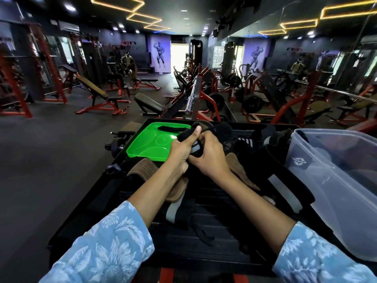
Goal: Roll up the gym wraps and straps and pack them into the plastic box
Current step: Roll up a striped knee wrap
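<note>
One wrap (195, 144), seemingly part-rolled, gripped by two hands: left hand (180, 154), right hand (212, 154).

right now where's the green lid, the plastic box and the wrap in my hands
green lid (142, 146): head view, bare flat surface.
plastic box (334, 180): head view, clear near wall.
black wrap (195, 148): head view, rolled part between both hands.

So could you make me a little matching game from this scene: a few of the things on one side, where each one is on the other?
Things:
1. green lid
2. clear plastic box
3. black wrap
4. brown leather pad

Places:
A. far right of the bench
B. gripped in both hands
C. beyond the left hand, a black strap lying on it
D. under the left forearm

Pairs: 1-C, 2-A, 3-B, 4-D
</note>
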Demonstrator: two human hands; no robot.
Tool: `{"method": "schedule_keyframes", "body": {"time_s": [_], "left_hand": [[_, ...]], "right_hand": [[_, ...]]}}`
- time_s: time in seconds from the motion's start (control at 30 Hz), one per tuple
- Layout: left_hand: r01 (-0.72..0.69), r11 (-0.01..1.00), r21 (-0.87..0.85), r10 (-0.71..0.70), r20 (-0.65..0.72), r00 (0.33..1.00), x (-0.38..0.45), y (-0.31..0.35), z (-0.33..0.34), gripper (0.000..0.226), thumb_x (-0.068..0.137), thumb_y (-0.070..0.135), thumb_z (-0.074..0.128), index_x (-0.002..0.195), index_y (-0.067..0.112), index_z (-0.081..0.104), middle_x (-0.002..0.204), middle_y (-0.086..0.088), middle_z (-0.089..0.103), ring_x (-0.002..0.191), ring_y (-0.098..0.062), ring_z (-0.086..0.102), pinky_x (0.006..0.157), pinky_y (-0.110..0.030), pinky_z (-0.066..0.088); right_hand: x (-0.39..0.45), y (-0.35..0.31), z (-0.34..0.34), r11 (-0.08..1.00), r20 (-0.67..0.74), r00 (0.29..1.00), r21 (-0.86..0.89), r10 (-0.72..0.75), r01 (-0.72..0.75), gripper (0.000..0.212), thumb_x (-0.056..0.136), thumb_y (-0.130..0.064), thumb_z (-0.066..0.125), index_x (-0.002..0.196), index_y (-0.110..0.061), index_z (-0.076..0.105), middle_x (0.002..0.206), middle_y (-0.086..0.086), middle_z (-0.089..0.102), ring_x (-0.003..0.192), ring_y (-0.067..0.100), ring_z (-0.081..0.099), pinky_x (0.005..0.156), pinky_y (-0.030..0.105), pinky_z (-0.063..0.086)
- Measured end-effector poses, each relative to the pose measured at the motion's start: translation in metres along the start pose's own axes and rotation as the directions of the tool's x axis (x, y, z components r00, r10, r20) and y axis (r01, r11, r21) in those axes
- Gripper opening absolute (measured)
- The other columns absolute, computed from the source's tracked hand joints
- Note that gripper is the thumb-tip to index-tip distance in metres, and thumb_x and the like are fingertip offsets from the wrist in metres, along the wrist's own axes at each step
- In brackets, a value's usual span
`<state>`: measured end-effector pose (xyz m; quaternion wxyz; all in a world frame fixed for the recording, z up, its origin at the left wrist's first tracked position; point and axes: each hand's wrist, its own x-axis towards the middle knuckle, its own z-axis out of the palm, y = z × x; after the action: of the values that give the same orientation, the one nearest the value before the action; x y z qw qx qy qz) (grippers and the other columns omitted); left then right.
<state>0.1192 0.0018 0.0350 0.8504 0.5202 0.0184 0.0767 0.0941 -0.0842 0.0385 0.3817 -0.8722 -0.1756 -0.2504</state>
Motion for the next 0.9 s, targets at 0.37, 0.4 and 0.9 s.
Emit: {"method": "schedule_keyframes", "body": {"time_s": [0.37, 0.4, 0.9], "left_hand": [[0.135, 0.986, -0.100, -0.125, 0.098, 0.987, 0.008, 0.008, -0.010, 0.066, 0.059, 0.031, 0.085, 0.106, -0.007, 0.060, 0.103, -0.023, 0.065, 0.087, -0.034, 0.067, 0.075, -0.041, 0.058], [0.161, 0.979, -0.125, -0.146, 0.122, 0.982, 0.009, 0.008, -0.011, 0.079, 0.055, 0.034, 0.086, 0.116, -0.008, 0.057, 0.115, -0.026, 0.060, 0.099, -0.039, 0.063, 0.085, -0.048, 0.054], [0.013, 1.000, 0.006, -0.013, -0.028, 1.000, -0.001, 0.016, -0.008, 0.026, 0.081, 0.032, 0.069, 0.089, 0.008, 0.065, 0.080, -0.010, 0.069, 0.062, -0.022, 0.067, 0.058, -0.037, 0.058]], "right_hand": [[0.013, -0.002, -0.024, 0.965, 0.236, 0.970, 0.234, 0.059, -0.115, 0.043, 0.073, -0.015, 0.078, 0.112, -0.008, 0.063, 0.108, 0.007, 0.068, 0.091, 0.016, 0.066, 0.085, 0.026, 0.052], [0.013, -0.004, -0.026, 0.953, 0.152, 0.986, 0.284, 0.063, -0.105, 0.034, 0.074, -0.011, 0.075, 0.107, -0.009, 0.066, 0.106, 0.008, 0.069, 0.084, 0.014, 0.066, 0.079, 0.023, 0.053], [0.013, -0.002, -0.018, 0.853, -0.085, 0.964, 0.489, 0.252, -0.179, 0.008, 0.080, -0.011, 0.071, 0.084, -0.004, 0.071, 0.084, 0.017, 0.070, 0.075, 0.022, 0.061, 0.078, 0.044, 0.052]]}}
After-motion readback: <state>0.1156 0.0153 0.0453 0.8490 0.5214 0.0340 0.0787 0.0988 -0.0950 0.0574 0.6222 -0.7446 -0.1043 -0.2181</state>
